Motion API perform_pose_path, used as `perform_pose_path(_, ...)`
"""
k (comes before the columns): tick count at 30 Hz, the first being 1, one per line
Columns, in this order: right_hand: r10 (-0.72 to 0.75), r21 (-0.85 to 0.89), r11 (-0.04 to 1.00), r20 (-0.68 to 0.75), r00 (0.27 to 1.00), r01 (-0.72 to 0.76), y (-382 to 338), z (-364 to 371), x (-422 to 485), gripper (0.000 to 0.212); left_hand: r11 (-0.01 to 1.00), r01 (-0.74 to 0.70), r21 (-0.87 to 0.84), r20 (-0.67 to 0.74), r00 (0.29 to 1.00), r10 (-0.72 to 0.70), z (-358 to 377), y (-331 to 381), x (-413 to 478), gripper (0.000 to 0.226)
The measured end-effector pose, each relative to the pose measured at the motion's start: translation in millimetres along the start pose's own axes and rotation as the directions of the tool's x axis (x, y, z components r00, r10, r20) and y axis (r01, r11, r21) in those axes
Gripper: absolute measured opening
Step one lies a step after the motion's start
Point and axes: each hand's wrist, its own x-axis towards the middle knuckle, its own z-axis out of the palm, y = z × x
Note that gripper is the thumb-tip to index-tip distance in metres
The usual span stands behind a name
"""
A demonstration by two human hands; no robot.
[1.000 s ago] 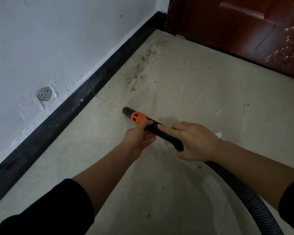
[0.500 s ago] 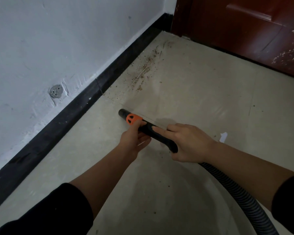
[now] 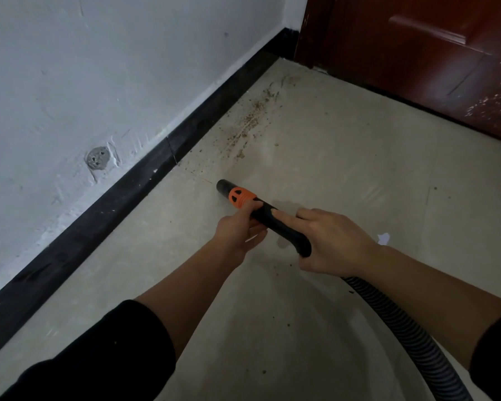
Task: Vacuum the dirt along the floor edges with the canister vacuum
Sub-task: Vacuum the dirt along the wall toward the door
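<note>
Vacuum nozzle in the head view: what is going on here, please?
A person holds the vacuum nozzle with both hands: the left hand grips just behind the orange collar, and the right hand grips the rear end where the ribbed hose joins. The open tip points at the brown dirt along the black baseboard but has not reached it.

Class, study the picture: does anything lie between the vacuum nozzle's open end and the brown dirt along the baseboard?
Nothing visible does: only bare floor separates the vacuum nozzle from the dirt strewn beside the baseboard.
</note>
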Motion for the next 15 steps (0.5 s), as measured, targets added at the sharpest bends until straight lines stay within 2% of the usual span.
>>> perform_pose_path(2, 0.011, 0.012, 1.0, 0.003, 1.0, -0.011, 2, -1, -1, 0.09, 1.0, -0.001, 0.003, -0.014, 1.0, 0.001, 4, 0, 3, 0.026)
perform_pose_path(10, -0.01, 0.027, 1.0, 0.004, 1.0, 0.01, -6, 5, 14, 0.093, 0.999, -0.045, -0.027, -0.082, 0.996, 0.042, -7, 3, 7, 0.019)
perform_pose_path(15, 0.006, 0.053, 0.999, -0.014, 1.0, -0.005, -7, 7, 26, 0.095, 0.997, -0.067, -0.037, -0.114, 0.991, 0.063, -9, 10, 13, 0.026)
